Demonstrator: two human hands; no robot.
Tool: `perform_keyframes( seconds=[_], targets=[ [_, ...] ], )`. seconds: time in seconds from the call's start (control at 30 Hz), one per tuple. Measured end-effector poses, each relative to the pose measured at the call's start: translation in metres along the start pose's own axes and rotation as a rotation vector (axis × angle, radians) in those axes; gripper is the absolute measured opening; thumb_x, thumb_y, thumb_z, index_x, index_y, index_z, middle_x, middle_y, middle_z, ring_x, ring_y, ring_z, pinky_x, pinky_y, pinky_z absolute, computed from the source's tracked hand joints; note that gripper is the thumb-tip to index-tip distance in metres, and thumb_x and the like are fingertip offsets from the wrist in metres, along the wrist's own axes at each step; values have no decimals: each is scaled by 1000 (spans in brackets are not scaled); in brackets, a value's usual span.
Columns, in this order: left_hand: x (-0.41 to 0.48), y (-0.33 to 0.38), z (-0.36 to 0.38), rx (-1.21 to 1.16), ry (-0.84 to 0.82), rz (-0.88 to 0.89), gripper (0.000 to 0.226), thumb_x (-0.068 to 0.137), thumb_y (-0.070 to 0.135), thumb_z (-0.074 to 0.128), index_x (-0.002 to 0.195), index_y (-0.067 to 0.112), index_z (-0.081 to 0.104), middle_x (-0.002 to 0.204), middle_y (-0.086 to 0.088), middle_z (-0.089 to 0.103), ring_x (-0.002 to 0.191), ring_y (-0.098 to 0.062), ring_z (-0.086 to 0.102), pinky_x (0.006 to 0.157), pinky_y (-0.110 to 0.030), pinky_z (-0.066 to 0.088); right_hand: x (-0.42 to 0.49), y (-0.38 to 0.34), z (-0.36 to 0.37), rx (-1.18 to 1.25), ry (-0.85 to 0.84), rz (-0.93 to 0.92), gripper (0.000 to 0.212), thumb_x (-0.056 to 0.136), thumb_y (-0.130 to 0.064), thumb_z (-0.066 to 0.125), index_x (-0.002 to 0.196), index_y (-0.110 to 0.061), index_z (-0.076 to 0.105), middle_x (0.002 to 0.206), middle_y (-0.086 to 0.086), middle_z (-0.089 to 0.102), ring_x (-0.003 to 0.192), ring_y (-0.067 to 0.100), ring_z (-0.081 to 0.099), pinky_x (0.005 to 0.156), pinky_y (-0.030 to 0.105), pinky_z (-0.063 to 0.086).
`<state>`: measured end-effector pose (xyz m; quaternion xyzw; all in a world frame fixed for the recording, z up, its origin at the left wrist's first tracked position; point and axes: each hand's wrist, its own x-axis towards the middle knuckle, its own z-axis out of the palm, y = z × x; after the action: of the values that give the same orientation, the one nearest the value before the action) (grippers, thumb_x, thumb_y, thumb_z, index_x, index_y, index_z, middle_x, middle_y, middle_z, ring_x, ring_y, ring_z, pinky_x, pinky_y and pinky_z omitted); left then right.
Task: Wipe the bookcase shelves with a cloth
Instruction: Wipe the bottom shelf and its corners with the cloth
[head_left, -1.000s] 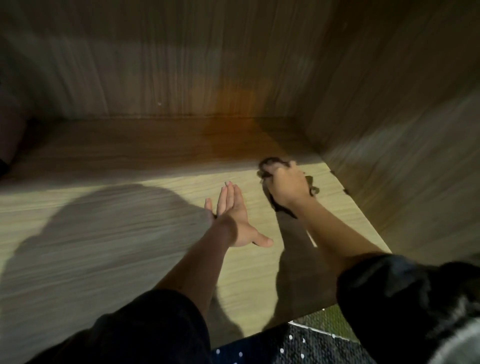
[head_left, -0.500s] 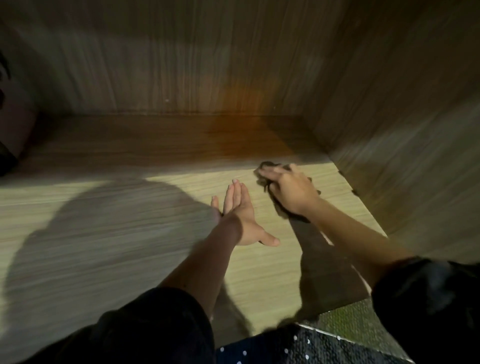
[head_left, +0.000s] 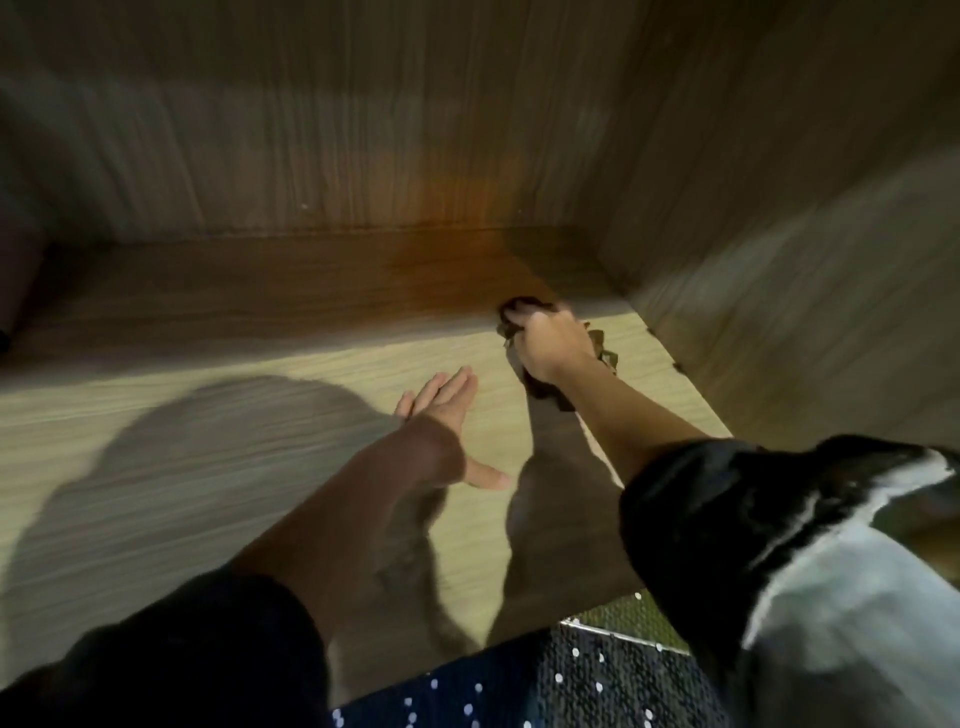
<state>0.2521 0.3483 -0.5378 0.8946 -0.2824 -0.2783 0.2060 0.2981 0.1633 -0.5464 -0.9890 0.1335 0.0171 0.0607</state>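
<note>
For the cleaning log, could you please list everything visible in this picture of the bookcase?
shelf: one, light wood grain, spans the frame under both hands
back panel: one, darker brown wood, behind the shelf
side panel: one, brown wood, at the right
cloth: one, dark brown, on the shelf near the right rear corner
carpet: one, dark blue with white dots, below the shelf's front edge
pale fabric: one, grey-white, bottom right, unclear what it is
sleeves: two, black, lower frame
left hand: one, fingers straight, flat on the shelf
right hand: one, fingers curled round the cloth
</note>
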Motion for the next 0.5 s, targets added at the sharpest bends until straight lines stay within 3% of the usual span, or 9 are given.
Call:
perform_keyframes(
  seconds=[0.13, 0.2, 0.33, 0.5],
  targets=[
    [-26, -18, 1, 25, 59, 72, 102, 71, 47, 74, 149, 22, 14, 156, 6, 5, 142, -20, 7, 115, -32, 6, -41, -11, 2, 66, 15, -206, 41, 96, -22, 37, 135, -25, 48, 143, -2, 43, 130, 26, 33, 110, 32, 25],
    [-38, -19, 6, 118, 90, 40, 102, 71, 52, 72, 149, 21, 15, 154, 1, 8, 140, -21, 11, 115, -36, 8, -84, -20, 1, 43, 22, -324, 43, 95, -21, 39, 137, -27, 45, 147, -5, 38, 131, 25, 31, 110, 29, 20],
    [-53, -16, 13, 103, 95, -47, 108, 73, 57, 68, 150, 19, 3, 155, 2, -4, 143, -21, -2, 114, -45, -5, -137, -21, -1, 81, -11, -427, 47, 94, -20, 40, 140, -29, 41, 150, -12, 31, 126, 23, 32, 106, 32, 26],
    [-40, -12, 1, 115, 2, -115, 126, 64, 64, 70, 149, 22, -13, 154, 4, -24, 141, -18, -22, 112, -49, -14, -105, -18, 3, 107, 14, -322, 45, 94, -22, 41, 139, -27, 42, 148, -11, 34, 127, 23, 30, 106, 32, 30]
  ],
)
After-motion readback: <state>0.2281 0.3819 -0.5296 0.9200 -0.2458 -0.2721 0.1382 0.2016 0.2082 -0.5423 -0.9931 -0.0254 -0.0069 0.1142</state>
